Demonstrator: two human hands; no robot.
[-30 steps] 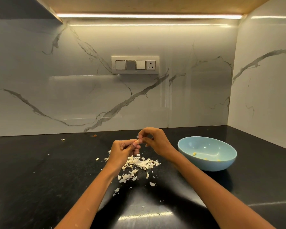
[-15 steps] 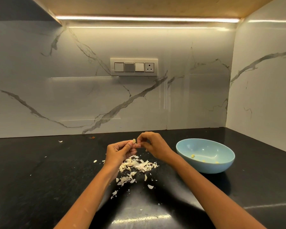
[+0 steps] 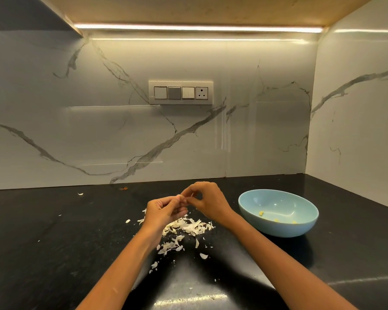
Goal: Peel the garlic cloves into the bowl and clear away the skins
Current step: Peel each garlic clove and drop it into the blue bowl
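1. Black worktop [image 3: 54,242], marble wall behind w/ switch panel [image 3: 180,92].
2. Light blue bowl [image 3: 278,229] on the right, few yellowish bits inside.
3. Skins pile [image 3: 188,227] under/btwn hands, loose flakes nearby.
4. Left hand [image 3: 164,211] + right hand [image 3: 207,201] meet above pile, fingertips of both pinching garlic clove [image 3: 182,196], mostly hidden.
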